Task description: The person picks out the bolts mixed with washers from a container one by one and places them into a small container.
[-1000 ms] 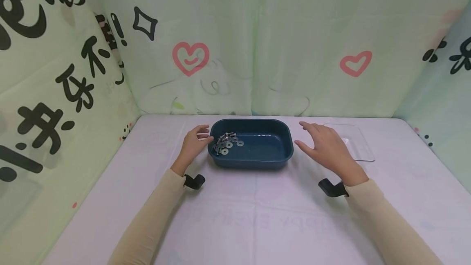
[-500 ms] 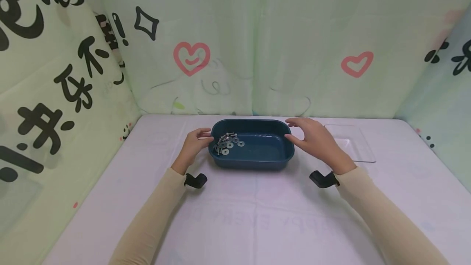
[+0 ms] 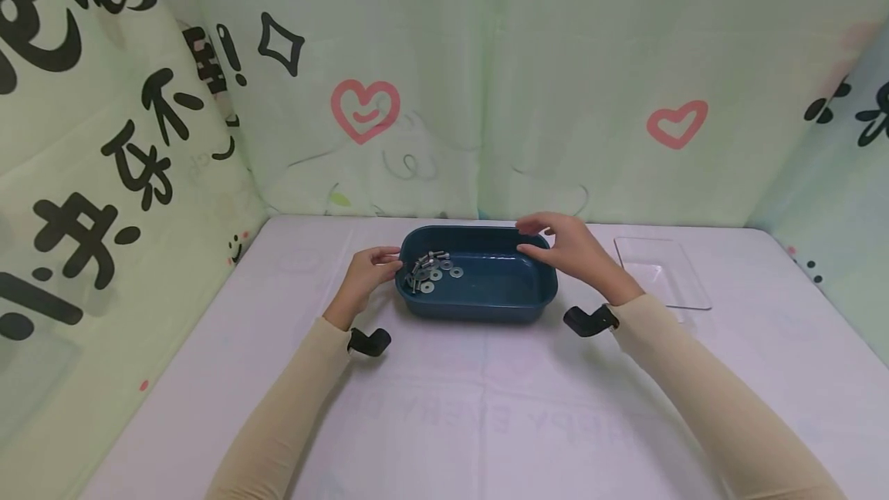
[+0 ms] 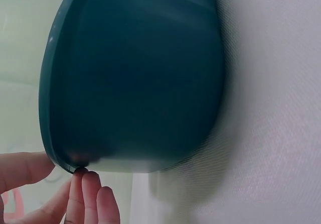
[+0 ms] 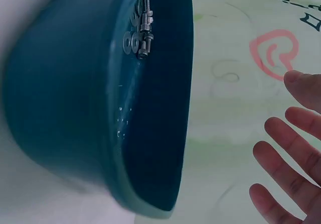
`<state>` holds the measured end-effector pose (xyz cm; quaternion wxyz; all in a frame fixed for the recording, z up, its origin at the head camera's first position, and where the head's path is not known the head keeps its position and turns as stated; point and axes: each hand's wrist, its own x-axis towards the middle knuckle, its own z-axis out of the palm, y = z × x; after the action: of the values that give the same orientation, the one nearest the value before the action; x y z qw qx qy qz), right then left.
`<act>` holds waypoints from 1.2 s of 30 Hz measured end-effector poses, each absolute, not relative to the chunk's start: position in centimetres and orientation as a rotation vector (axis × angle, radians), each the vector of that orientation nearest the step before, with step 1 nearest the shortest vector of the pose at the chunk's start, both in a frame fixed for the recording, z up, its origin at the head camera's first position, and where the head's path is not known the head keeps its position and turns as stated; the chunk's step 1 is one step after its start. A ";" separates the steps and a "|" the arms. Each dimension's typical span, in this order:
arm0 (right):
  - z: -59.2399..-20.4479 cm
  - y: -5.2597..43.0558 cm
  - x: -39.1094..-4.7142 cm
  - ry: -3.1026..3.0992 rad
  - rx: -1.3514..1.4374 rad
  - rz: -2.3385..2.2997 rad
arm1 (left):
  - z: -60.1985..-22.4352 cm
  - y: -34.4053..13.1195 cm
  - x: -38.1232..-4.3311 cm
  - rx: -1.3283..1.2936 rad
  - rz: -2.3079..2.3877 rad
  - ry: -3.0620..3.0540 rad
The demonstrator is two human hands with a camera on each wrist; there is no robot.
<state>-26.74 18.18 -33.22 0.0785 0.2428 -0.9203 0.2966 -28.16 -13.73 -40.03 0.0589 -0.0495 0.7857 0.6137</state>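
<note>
Counted one blue basin (image 3: pixel 479 310), one clear tray (image 3: pixel 663 278), two hands (image 3: pixel 364 279), two wrist mounts (image 3: pixel 371 342), two red hearts (image 3: pixel 366 116). Couldn't count overlapping bolts (image 5: pixel 146 20), washers (image 5: pixel 128 35).

Heart-printed curtain (image 3: pixel 576 83), perhaps a clear tray (image 3: pixel 660 276)

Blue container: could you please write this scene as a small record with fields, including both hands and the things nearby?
Blue container: upright on the pale table
Contents: metal bolts and washers, at its left end
Left hand: pinches the rim at the left end
Right hand: above the right end, not touching
Nearby: clear plastic tray, right of the container
</note>
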 end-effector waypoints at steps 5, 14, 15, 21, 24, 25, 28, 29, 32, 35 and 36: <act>-33.0 17.2 -27.7 -2.766 0.739 0.933 | -40.0 -13.9 -28.1 -0.155 1.857 2.371; -32.9 15.4 -29.2 -2.760 0.799 1.003 | -40.1 -14.2 -28.2 -0.156 1.869 2.360; -32.9 15.2 -29.4 -2.761 0.808 1.011 | -40.2 -14.2 -28.3 -0.157 1.868 2.356; -32.9 13.9 -30.7 -2.771 0.869 1.066 | -40.1 -14.3 -28.3 -0.165 1.868 2.335; -32.9 13.3 -31.4 -2.780 0.894 1.096 | -40.0 -14.3 -28.3 -0.165 1.870 2.326; -33.0 13.1 -31.6 -2.784 0.904 1.103 | -40.1 -14.4 -28.3 -0.161 1.869 2.322; -33.0 12.4 -32.3 -2.805 0.912 1.133 | -40.2 -14.4 -28.4 -0.150 1.866 2.311; -33.1 12.2 -32.5 -2.810 0.913 1.143 | -40.2 -14.4 -28.4 -0.141 1.861 2.308; -33.1 11.7 -33.1 -2.820 0.921 1.160 | -40.3 -14.5 -28.4 -0.130 1.855 2.293; -33.4 11.2 -33.7 -2.820 0.944 1.175 | -40.4 -14.6 -28.4 -0.143 1.842 2.282; -33.5 11.1 -33.9 -2.819 0.955 1.177 | -40.4 -14.6 -28.4 -0.145 1.840 2.281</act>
<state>-33.90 11.08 -33.53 -0.0293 0.2984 -0.8803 0.3675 -28.41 -14.60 -40.44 0.1036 -0.0493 0.7731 0.6238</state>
